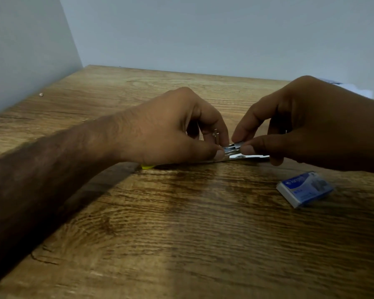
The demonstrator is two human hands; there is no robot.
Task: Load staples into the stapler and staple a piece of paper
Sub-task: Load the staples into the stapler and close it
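Observation:
A small stapler (246, 156) with a metal body and a yellow end (147, 167) lies on the wooden table, mostly hidden under my hands. My left hand (177, 128) covers its rear part and pinches the metal near the middle. My right hand (307, 124) pinches a short strip of staples (235, 146) between thumb and forefinger, right at the stapler's metal channel. A blue and white staple box (304, 188) lies on the table to the right, in front of my right hand. White paper (358, 91) shows behind my right hand.
The wooden table (181, 223) meets pale walls at the back and the left. A tiny pale speck (41, 94) lies near the left wall.

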